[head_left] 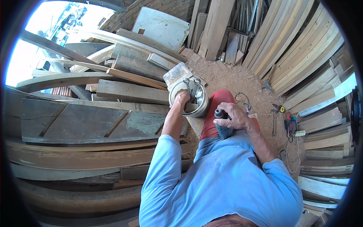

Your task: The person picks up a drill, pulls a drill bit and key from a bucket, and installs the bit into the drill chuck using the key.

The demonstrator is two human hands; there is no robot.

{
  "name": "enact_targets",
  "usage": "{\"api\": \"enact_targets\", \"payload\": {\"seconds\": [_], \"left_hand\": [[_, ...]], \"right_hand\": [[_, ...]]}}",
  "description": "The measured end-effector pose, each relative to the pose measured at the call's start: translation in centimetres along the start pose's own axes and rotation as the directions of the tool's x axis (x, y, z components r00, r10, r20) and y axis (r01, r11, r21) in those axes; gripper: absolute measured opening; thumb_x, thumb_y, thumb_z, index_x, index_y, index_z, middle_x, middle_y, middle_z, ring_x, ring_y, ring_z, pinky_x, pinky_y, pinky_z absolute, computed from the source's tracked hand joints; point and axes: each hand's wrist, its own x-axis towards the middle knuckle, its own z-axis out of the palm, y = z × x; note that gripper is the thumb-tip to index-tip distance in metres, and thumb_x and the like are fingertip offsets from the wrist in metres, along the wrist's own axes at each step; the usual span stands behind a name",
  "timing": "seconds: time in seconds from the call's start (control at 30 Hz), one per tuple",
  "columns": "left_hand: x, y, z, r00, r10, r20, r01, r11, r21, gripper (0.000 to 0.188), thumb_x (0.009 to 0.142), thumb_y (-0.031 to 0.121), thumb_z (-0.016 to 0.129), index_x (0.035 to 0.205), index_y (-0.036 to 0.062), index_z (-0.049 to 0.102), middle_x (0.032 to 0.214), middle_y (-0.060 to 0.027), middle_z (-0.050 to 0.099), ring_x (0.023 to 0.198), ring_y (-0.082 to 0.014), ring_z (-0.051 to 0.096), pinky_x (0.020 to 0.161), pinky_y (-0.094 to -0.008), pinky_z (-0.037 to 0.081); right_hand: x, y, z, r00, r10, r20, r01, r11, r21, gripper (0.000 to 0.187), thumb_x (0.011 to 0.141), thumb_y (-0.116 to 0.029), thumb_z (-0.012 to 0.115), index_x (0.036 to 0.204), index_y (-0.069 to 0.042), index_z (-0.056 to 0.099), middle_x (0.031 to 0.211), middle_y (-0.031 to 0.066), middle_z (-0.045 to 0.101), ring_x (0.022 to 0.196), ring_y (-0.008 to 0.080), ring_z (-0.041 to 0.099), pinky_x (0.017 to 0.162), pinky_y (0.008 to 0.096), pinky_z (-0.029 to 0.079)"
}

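Observation:
My left hand (183, 97) reaches down into a round whitish bucket (205, 106), and its fingers are hidden inside. Metal tools with long handles (194, 90) stick up in the bucket beside that hand. Close to my body, my right hand (237, 116) is closed round a dark teal power drill (224, 131). The drill rests by my lap, with its black chuck end (219, 113) showing past my fingers. The bucket stands just left of my red-clad knee (220, 97).
Stacked timber and planks (87, 123) fill the left side. Long boards (302, 53) lean at the right and back. Sawdust covers the floor (227, 77). At the right lie a red and black power tool (290, 125) and a thin cord (298, 151).

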Motion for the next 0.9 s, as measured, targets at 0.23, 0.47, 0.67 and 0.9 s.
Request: {"api": "enact_targets", "payload": {"seconds": [0.23, 0.47, 0.67, 0.9], "left_hand": [[-0.8, -1.6, 0.9, 0.963, 0.141, -0.228, -0.137, 0.990, 0.031, 0.027, 0.086, 0.015, 0.062, 0.104, 0.0018, 0.077, 0.105, -0.0236, 0.074, 0.097, -0.0372, 0.074, 0.085, -0.0448, 0.059], [-6.9, -3.1, -2.2, 0.906, 0.183, -0.382, -0.187, 0.982, 0.027, 0.026, 0.090, 0.022, 0.061, 0.100, 0.0024, 0.075, 0.100, -0.0266, 0.072, 0.096, -0.0409, 0.072, 0.083, -0.0501, 0.057], [-12.3, -7.5, -3.6, 0.728, 0.280, -0.626, -0.318, 0.947, 0.054, 0.034, 0.091, 0.033, 0.069, 0.105, 0.0013, 0.072, 0.108, -0.0255, 0.066, 0.096, -0.0418, 0.065, 0.089, -0.0495, 0.051], [-19.2, 0.9, -3.0, 0.792, 0.480, -0.378, -0.605, 0.535, -0.589, 0.032, 0.089, 0.015, 0.075, 0.111, -0.0004, 0.057, 0.091, -0.0228, 0.071, 0.083, -0.0346, 0.071, 0.075, -0.0452, 0.055]], "right_hand": [[-0.2, 0.3, 0.0, 1.000, 0.001, 0.021, 0.000, 0.999, -0.037, 0.051, 0.081, -0.047, 0.076, 0.097, 0.000, 0.065, 0.093, 0.0193, 0.066, 0.090, 0.0356, 0.066, 0.084, 0.0439, 0.051], [0.4, 0.3, 0.1, 1.000, 0.024, -0.018, -0.024, 0.999, 0.022, 0.049, 0.081, -0.047, 0.076, 0.094, -0.001, 0.065, 0.089, 0.0160, 0.063, 0.085, 0.0314, 0.064, 0.079, 0.0424, 0.050], [1.1, 0.4, 0.8, 0.999, -0.006, -0.046, 0.008, 0.999, 0.042, 0.044, 0.082, -0.043, 0.075, 0.089, -0.002, 0.062, 0.083, 0.0117, 0.059, 0.078, 0.0257, 0.060, 0.074, 0.0392, 0.049], [0.7, 1.2, 0.6, 0.998, 0.014, -0.063, -0.006, 0.991, 0.133, 0.041, 0.082, -0.038, 0.075, 0.087, -0.001, 0.059, 0.083, 0.0110, 0.058, 0.078, 0.0212, 0.057, 0.074, 0.0384, 0.048]]}}
